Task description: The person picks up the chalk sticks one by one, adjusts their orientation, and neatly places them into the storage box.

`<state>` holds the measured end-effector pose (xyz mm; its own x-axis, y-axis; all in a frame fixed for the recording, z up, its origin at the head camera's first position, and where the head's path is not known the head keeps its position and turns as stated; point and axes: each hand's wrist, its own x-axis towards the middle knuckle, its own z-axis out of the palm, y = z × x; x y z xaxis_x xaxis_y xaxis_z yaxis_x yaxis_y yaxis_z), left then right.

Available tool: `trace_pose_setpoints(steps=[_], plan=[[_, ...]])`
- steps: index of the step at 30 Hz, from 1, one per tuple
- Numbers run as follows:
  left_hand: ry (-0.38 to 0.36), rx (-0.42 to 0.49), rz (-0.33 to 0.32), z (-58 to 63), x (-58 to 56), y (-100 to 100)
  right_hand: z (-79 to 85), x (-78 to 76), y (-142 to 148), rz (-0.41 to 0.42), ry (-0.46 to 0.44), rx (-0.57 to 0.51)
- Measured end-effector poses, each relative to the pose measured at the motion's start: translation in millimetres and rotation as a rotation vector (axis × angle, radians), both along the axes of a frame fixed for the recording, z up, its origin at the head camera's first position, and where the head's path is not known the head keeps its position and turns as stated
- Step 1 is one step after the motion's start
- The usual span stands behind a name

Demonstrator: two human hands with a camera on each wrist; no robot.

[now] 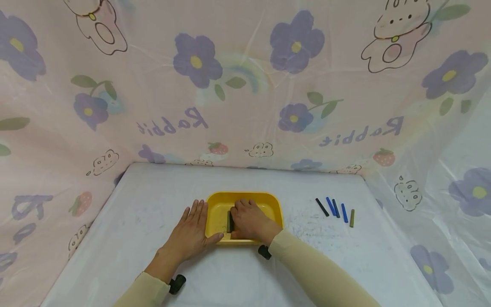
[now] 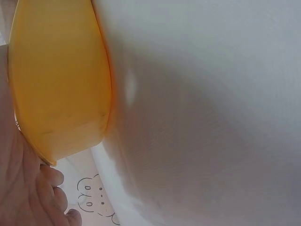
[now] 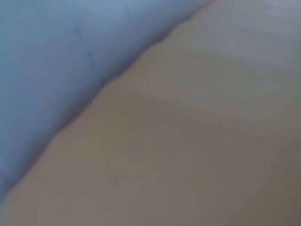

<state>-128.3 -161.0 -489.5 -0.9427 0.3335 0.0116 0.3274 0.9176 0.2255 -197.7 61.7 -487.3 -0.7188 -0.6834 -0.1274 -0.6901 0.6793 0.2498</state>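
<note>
A shallow yellow tray [image 1: 278, 209] sits on the white table. Inside it, an olive-green crayon [image 1: 228, 221] lies beside a darker, nearly black crayon [image 1: 232, 223]. My right hand [image 1: 249, 219] reaches into the tray, fingers bent, with the dark crayon along its left side between fingertips and thumb. Fingers straight, my left hand [image 1: 193, 228] lies along the tray's left edge, its thumb over the front left corner. In the left wrist view, the tray's yellow side wall [image 2: 61, 80] stands next to the left hand [image 2: 23, 183]. The right wrist view is blurred.
To the tray's right lie a black crayon [image 1: 322, 207], several blue crayons [image 1: 344, 212] and an olive crayon [image 1: 351, 218]. Dark smudges mark the table [image 1: 307, 234]. A patterned curtain [image 1: 245, 98] hangs behind the table and at its sides.
</note>
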Motion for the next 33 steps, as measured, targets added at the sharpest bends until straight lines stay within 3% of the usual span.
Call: trace_pose_setpoints(steps=[11, 17, 20, 24, 28, 33], plan=[[-0.026, 0.009, 0.003, -2.8, -2.0, 1.0, -3.5, -1.6, 5.9, -0.004, -0.007, -0.007], [-0.030, 0.010, 0.009, -0.7, -0.8, 1.3, 26.6, 0.8, 31.7, -0.049, 0.003, -0.132], [-0.035, 0.005, 0.017, 0.1, 0.8, 0.6, 44.3, -3.2, 58.2, -0.066, 0.058, -0.216], [-0.044, 0.006, 0.017, -0.7, 1.9, 0.0, 58.3, -10.8, 105.8, -0.075, 0.130, -0.235], [-0.041, 0.007, 0.014, -1.1, 1.1, 0.0, 65.9, -20.1, 162.7, -0.090, 0.165, -0.174], [-0.038, 0.001, 0.010, -3.6, -2.6, 0.8, 61.1, -35.1, 231.0, -0.072, 0.224, -0.058]])
